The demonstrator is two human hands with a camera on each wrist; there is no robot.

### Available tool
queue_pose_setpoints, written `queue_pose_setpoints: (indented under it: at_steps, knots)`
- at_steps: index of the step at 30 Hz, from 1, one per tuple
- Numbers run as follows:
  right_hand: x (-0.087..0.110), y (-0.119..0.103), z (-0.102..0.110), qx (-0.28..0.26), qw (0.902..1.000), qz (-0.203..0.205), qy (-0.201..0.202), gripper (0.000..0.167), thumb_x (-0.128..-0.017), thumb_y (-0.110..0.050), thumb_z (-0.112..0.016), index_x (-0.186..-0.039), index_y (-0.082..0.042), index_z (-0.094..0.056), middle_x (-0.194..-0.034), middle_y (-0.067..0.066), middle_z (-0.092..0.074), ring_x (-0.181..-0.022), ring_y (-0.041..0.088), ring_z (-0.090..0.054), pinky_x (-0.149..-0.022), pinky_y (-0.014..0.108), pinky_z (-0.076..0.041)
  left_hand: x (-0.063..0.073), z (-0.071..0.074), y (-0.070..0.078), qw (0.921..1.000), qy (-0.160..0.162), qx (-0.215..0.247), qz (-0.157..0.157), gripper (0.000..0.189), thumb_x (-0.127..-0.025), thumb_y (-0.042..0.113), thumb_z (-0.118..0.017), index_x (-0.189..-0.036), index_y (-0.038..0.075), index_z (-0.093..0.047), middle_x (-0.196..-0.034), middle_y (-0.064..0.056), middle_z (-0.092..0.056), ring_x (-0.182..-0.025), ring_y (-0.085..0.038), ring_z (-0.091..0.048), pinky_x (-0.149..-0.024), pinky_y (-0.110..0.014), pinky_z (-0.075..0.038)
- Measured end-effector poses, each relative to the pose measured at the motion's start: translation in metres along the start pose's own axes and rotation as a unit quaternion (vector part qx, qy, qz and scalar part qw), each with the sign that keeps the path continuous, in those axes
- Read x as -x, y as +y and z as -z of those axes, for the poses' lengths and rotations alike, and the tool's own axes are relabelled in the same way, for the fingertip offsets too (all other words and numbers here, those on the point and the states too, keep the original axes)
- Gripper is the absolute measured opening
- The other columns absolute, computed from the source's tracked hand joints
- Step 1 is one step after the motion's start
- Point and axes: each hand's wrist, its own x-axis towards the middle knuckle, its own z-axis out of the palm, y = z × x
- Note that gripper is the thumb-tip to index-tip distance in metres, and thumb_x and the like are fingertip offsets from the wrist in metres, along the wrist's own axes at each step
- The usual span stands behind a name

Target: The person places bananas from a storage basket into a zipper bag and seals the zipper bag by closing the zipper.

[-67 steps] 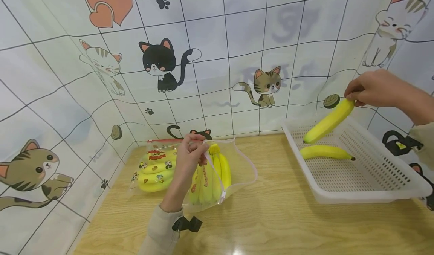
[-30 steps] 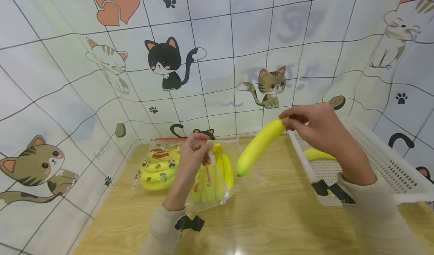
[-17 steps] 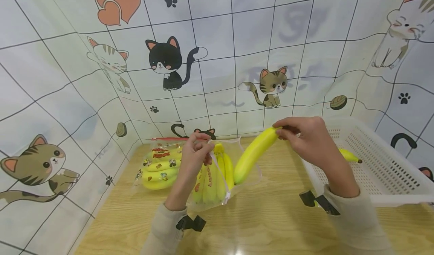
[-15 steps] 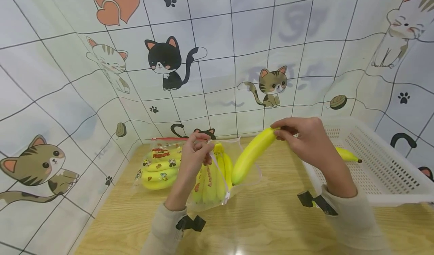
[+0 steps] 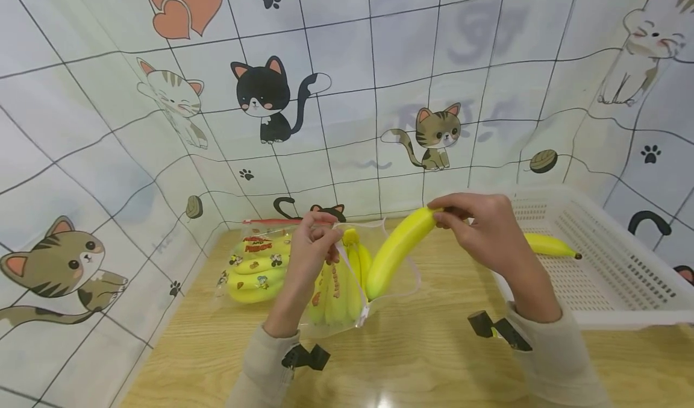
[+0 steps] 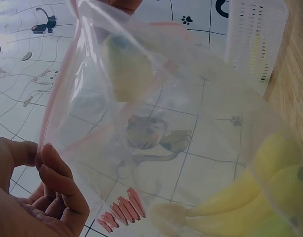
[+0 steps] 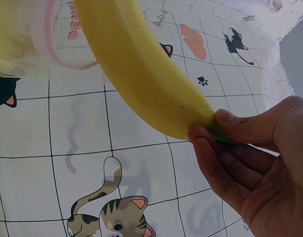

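Note:
My left hand (image 5: pixel 311 245) pinches the pink-edged rim of a clear zip bag (image 5: pixel 393 275), whose mouth gapes toward the right. A bunch of bananas (image 5: pixel 336 299) lies inside that bag. With thumb and fingertips my right hand (image 5: pixel 479 230) grips a single banana (image 5: pixel 398 251) by one end. The banana slants down to the left, its lower tip at the bag's mouth. In the right wrist view the thumb and fingers (image 7: pixel 215 163) close on the banana's greenish end. The left wrist view shows the banana's tip (image 6: pixel 127 69) blurred through the plastic.
Left of the held bag lies another printed zip bag (image 5: pixel 255 275) with a red slider, holding bananas. A white perforated basket (image 5: pixel 596 287) stands at the right with one banana (image 5: pixel 553 245) in it. A cat-patterned sheet (image 5: pixel 347 94) rises behind the wooden table (image 5: pixel 423 360).
My right hand has carried the banana leftward and down from over the basket to the bag's mouth. My left hand has kept its pinch on the bag's rim.

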Motion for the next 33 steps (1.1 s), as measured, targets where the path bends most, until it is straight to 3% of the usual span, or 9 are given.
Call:
queue_pose_setpoints:
  at_steps: [14,26,33]
  knots:
    - [-0.001,-0.005,-0.007,-0.006,0.9998,0.006,0.016,0.024,-0.080,0.011,-0.081,-0.102,0.000,-0.079,-0.091,0.010,-0.080,-0.069,0.018,-0.075,-0.068,0.004,-0.051,0.003,0.001,0.004,1.0000,0.002,-0.003,-0.002,0.025,-0.098,0.011,-0.066,-0.122,0.011,-0.058,-0.063,0.003,-0.054,-0.053,-0.017,-0.053,-0.055,-0.026,-0.043]
    - [-0.002,-0.010,-0.019,-0.015,0.9988,0.040,0.025,0.025,-0.079,0.011,-0.081,-0.102,0.001,-0.079,-0.094,0.011,-0.080,-0.071,0.018,-0.076,-0.066,0.006,-0.050,0.002,0.001,0.003,1.0000,-0.003,-0.002,-0.006,0.024,-0.098,0.011,-0.066,-0.121,0.013,-0.058,-0.063,0.002,-0.054,-0.053,-0.016,-0.053,-0.055,-0.028,-0.043]
    - [-0.002,-0.014,-0.030,-0.009,0.9964,0.079,0.031,0.026,-0.080,0.010,-0.082,-0.104,0.000,-0.079,-0.095,0.010,-0.081,-0.071,0.016,-0.075,-0.062,0.013,-0.052,0.001,0.001,0.003,1.0000,-0.002,0.002,-0.001,0.025,-0.098,0.011,-0.066,-0.122,0.012,-0.058,-0.062,0.002,-0.054,-0.053,-0.016,-0.053,-0.055,-0.028,-0.043]
